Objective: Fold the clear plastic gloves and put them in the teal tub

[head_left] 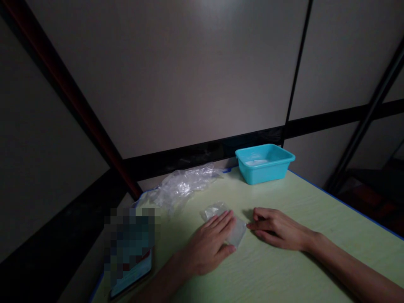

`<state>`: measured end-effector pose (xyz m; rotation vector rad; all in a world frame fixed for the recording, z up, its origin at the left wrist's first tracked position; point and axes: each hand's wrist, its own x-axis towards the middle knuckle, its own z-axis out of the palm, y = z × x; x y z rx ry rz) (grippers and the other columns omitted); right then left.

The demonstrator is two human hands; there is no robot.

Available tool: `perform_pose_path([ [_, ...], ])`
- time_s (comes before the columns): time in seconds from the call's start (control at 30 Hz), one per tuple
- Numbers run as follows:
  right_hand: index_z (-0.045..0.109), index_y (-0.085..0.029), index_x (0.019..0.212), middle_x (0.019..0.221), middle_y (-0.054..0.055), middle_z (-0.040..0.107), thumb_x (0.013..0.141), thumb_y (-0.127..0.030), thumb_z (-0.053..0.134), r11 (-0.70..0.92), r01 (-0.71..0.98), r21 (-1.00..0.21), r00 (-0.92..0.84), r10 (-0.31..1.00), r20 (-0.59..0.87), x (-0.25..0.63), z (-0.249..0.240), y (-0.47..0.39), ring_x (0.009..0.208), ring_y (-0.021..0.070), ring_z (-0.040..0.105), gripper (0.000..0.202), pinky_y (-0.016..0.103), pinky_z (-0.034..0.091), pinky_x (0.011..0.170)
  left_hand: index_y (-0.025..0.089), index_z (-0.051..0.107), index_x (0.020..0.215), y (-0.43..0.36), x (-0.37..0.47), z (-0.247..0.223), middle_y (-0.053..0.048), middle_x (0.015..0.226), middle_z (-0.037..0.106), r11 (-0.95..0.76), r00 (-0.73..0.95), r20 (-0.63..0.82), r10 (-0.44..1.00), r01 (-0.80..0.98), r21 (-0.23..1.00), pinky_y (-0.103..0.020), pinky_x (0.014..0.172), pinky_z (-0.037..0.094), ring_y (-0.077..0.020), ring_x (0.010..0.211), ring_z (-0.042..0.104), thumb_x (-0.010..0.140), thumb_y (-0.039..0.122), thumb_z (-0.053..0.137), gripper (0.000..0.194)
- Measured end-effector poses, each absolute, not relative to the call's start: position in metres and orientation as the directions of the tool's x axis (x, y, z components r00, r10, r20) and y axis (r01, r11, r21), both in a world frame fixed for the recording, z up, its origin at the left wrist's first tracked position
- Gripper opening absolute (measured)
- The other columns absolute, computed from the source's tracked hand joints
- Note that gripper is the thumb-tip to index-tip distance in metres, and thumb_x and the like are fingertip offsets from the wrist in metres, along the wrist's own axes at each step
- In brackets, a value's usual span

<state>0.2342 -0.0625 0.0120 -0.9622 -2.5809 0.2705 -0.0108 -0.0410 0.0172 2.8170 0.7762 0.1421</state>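
A small clear plastic bag (237,232) lies flat on the table. My left hand (210,244) rests palm down across it, fingers stretched out and thumb spread, covering its middle. The bag's crinkled far end shows beyond my fingertips. Just right of the bag is my right hand (276,228), low over the tabletop with its fingers bent and somewhat apart. One of its fingertips is at the bag's right edge; whether it touches I cannot tell. Nothing shows in the grasp of my right hand.
A heap of crumpled clear plastic (184,183) lies at the table's back left. A turquoise basin (265,170) with something pale inside stands at the back right. At the left edge is a phone-like screen (134,271), partly blurred out. A panelled wall (202,84) rises behind the light green table (315,210).
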Motion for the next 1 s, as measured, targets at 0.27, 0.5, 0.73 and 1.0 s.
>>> perform_pose_path([
  [0.27,0.060,-0.016,0.095,0.079,0.006,0.049,0.087,-0.024,0.037,0.744,0.598,-0.297,-0.696,0.666,0.268,0.233,0.013,-0.063,0.070,0.0146,0.048,0.026,0.025,0.037,0.062,0.016,0.021,0.133,-0.014,-0.026,-0.002,-0.009,0.140,0.019,-0.716,0.705,0.124,0.698,0.685,0.138,-0.038,0.104,0.015,-0.0176,0.129,0.013,0.088,0.036,0.031,0.050],
  [0.5,0.060,-0.015,0.095,0.080,0.006,0.048,0.087,-0.023,0.035,0.733,0.603,-0.313,-0.686,0.678,0.265,0.232,0.013,-0.064,0.069,0.0140,0.048,0.027,0.025,0.039,0.063,0.011,0.018,0.133,-0.014,-0.023,-0.007,-0.012,0.140,0.018,-0.648,0.627,0.165,0.762,0.743,0.166,-0.039,0.104,0.013,-0.0190,0.129,0.010,0.082,0.040,0.041,0.063],
  [0.73,0.057,-0.015,0.100,0.081,0.006,0.049,0.086,-0.020,0.034,0.696,0.642,-0.320,-0.646,0.717,0.262,0.234,0.015,-0.064,0.072,0.0151,0.049,0.027,0.026,0.040,0.066,0.013,0.021,0.131,-0.013,-0.024,-0.004,-0.012,0.139,0.023,-0.573,0.539,0.195,0.819,0.782,0.245,-0.044,0.103,0.011,-0.0194,0.129,0.014,0.078,0.029,0.043,0.060],
  [1.0,0.059,-0.015,0.094,0.076,0.005,0.047,0.086,-0.019,0.035,0.757,0.588,-0.287,-0.716,0.651,0.251,0.229,0.013,-0.067,0.067,0.0138,0.047,0.025,0.025,0.036,0.059,0.012,0.027,0.128,-0.007,-0.026,-0.009,-0.014,0.135,0.030,-0.435,0.368,0.253,0.895,0.848,0.304,-0.049,0.102,0.010,-0.0236,0.127,0.019,0.074,0.024,0.047,0.059],
])
